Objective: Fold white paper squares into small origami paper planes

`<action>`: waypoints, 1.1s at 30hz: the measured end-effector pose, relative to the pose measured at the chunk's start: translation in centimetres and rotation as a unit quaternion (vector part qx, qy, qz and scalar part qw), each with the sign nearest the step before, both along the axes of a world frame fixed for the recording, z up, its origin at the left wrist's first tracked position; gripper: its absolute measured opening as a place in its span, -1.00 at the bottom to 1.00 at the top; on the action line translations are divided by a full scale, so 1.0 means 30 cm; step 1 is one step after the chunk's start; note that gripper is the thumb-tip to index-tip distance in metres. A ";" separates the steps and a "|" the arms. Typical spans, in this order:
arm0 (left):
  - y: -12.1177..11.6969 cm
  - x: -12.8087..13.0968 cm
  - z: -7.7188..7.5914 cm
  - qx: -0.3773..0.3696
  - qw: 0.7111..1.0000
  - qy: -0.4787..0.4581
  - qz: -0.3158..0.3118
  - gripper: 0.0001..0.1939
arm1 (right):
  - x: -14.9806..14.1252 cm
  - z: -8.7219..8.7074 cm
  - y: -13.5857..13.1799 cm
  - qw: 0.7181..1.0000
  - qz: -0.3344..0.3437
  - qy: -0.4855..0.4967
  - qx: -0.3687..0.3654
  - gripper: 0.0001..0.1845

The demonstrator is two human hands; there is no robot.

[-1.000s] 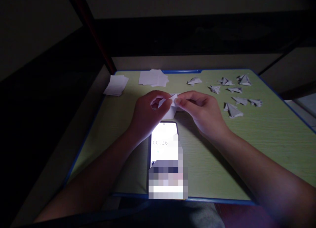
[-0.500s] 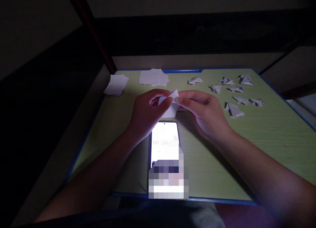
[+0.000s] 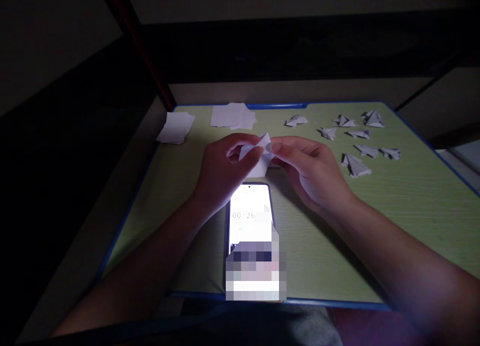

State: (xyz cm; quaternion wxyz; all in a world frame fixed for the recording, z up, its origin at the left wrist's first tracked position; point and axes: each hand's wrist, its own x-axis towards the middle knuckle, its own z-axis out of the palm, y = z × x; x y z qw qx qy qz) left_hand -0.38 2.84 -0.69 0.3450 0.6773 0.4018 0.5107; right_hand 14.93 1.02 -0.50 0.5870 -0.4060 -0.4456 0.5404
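A small white sheet of paper, partly folded with a pointed top, is held up between both hands above the table. My left hand pinches it from the left, thumb on the near face and fingers curled behind. From the right, my right hand grips the paper's upper right edge between thumb and fingers. The fingers behind the paper are mostly hidden. Just below the hands lies a phone with a bright screen showing 00:26; its lower part is blurred out.
Several folded paper figures lie at the right of the green table. Loose paper sheets lie at the back, and another paper stack sits at the left edge. The table has a blue rim.
My right thumb has shifted very slightly on the paper. Both hands keep their grip, and the folded paper stays in almost the same place.
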 end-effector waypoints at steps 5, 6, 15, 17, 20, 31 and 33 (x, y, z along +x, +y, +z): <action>-0.006 -0.001 0.015 0.010 1.000 0.015 0.007 -0.89 | 0.002 0.006 -0.001 1.000 0.015 -0.015 0.018 -0.85; -0.006 -0.001 0.015 0.010 1.000 0.017 0.007 -0.90 | 0.003 0.003 0.000 1.000 0.011 -0.016 0.017 -0.87; 0.002 0.015 -0.009 -0.002 0.999 -0.050 -0.022 -0.84 | 0.006 -0.022 0.008 0.999 -0.015 -0.042 0.027 -0.87; 0.004 0.016 -0.008 -0.016 0.998 -0.062 -0.026 -0.79 | 0.007 -0.022 0.012 0.999 -0.018 -0.042 0.028 -0.84; 0.007 0.013 -0.005 -0.036 0.997 -0.064 -0.037 -0.80 | 0.012 -0.024 0.018 1.000 -0.008 -0.025 0.007 -0.79; 0.011 -0.007 0.013 -0.109 0.993 -0.028 -0.036 -0.88 | 0.021 -0.023 0.021 0.998 0.031 -0.011 -0.053 -0.83; 0.013 -0.009 0.011 -0.142 0.989 -0.026 -0.045 -0.86 | 0.022 -0.015 0.021 0.996 0.040 0.005 -0.076 -0.81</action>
